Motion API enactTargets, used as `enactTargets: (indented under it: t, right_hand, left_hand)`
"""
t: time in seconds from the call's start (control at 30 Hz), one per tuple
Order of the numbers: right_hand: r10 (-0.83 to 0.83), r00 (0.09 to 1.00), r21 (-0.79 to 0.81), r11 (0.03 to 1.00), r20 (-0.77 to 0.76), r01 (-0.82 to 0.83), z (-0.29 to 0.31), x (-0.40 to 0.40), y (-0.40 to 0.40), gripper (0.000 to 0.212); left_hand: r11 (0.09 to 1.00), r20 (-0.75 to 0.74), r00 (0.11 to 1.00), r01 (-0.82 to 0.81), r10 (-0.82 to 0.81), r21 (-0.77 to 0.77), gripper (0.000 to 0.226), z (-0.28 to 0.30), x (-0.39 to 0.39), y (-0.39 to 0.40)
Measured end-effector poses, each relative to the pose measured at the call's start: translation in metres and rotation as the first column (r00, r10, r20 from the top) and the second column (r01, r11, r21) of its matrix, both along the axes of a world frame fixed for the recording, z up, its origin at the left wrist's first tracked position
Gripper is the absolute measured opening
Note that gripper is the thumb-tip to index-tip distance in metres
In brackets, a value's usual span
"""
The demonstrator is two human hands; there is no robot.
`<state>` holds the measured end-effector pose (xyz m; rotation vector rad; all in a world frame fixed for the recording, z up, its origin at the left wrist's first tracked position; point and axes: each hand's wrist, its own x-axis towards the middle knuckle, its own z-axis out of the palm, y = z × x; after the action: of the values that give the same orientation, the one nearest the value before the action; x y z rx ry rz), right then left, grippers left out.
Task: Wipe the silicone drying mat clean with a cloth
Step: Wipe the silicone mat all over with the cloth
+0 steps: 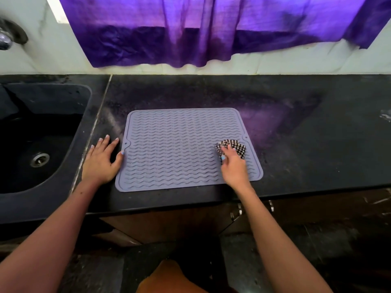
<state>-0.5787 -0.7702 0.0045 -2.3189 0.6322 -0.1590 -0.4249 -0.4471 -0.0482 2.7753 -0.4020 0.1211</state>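
Observation:
A grey silicone drying mat (177, 149) with wavy ridges lies flat on the black counter in the middle of the view. A folded black-and-white checked cloth (238, 147) sits on the mat near its right edge. My right hand (233, 166) lies over the cloth with its fingers curled onto it. My left hand (101, 161) rests flat on the counter just left of the mat, fingers spread, its thumb touching the mat's left edge.
A dark sink (40, 134) with a metal drain (39, 159) is set into the counter at the left. A purple curtain (211, 28) hangs over the tiled wall behind. The counter's front edge (169, 205) runs just below the mat, with cabinet doors beneath.

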Motion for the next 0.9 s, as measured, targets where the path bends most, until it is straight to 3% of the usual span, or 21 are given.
enactTargets:
  t: [0.07, 0.1, 0.17, 0.27, 0.33, 0.6, 0.67, 0.7, 0.73, 0.77, 0.8, 0.83, 0.9]
  right_hand:
    - [-0.229, 0.959, 0.217, 0.957, 0.166, 0.191, 0.007, 0.002, 0.008, 0.046]
    - [-0.267, 0.94, 0.211, 0.952, 0.212, 0.223, 0.01, 0.001, 0.018, 0.048]
    - [-0.144, 0.953, 0.073, 0.989, 0.266, 0.129, 0.006, -0.002, 0.042, 0.057]
    - [0.18, 0.98, -0.261, 0.953, 0.08, -0.154, -0.019, -0.009, 0.067, 0.064]
    - [0.259, 0.964, -0.398, 0.88, -0.055, -0.259, -0.029, -0.01, 0.067, 0.063]
    - [0.329, 0.922, -0.44, 0.81, -0.205, -0.387, -0.02, 0.0, 0.059, 0.061]
    - [0.348, 0.929, -0.291, 0.883, -0.124, -0.369, -0.016, 0.004, 0.054, 0.058]
    - [0.299, 0.954, -0.068, 0.951, -0.032, -0.3, -0.01, 0.007, 0.05, 0.054]
    - [0.187, 0.98, 0.204, 0.959, 0.067, -0.197, -0.002, 0.009, 0.046, 0.049]
    - [0.02, 0.988, 0.49, 0.867, 0.152, -0.092, 0.005, 0.013, 0.043, 0.045]
    - [-0.148, 0.969, 0.659, 0.751, 0.199, -0.02, 0.009, 0.016, 0.039, 0.043]
    - [-0.23, 0.952, 0.703, 0.711, 0.203, 0.022, 0.013, 0.017, 0.038, 0.042]
    - [-0.163, 0.964, 0.569, 0.822, 0.209, 0.016, 0.019, 0.017, 0.047, 0.044]
  left_hand:
    - [1.0, 0.0, 1.0, -0.005, 0.005, 0.006, 0.081, 0.0, -0.001, 0.0]
    - [1.0, 0.001, 1.0, -0.005, 0.005, 0.008, 0.081, 0.0, -0.001, 0.0]
    - [1.0, 0.002, 1.0, -0.005, 0.005, 0.008, 0.081, 0.0, -0.002, 0.0]
    - [1.0, 0.001, 1.0, 0.002, -0.002, 0.007, 0.081, -0.001, -0.002, 0.001]
    - [1.0, -0.001, 1.0, 0.005, -0.005, 0.012, 0.081, -0.002, -0.001, 0.001]
    - [1.0, 0.009, 1.0, -0.007, 0.007, 0.024, 0.082, -0.002, -0.002, 0.0]
    - [1.0, 0.011, 1.0, -0.007, 0.007, 0.018, 0.082, -0.001, -0.003, 0.0]
    - [1.0, 0.008, 1.0, -0.007, 0.007, 0.013, 0.082, 0.0, -0.003, -0.001]
    - [1.0, 0.005, 1.0, -0.009, 0.009, 0.009, 0.082, 0.0, -0.004, -0.001]
    - [1.0, 0.003, 1.0, -0.01, 0.01, 0.006, 0.082, 0.001, -0.003, -0.001]
    - [1.0, 0.002, 1.0, -0.01, 0.01, 0.003, 0.082, 0.001, -0.003, 0.0]
    - [1.0, 0.002, 1.0, -0.01, 0.01, 0.002, 0.082, 0.0, -0.004, 0.0]
    - [1.0, 0.001, 1.0, -0.01, 0.01, 0.002, 0.082, 0.0, -0.003, 0.0]
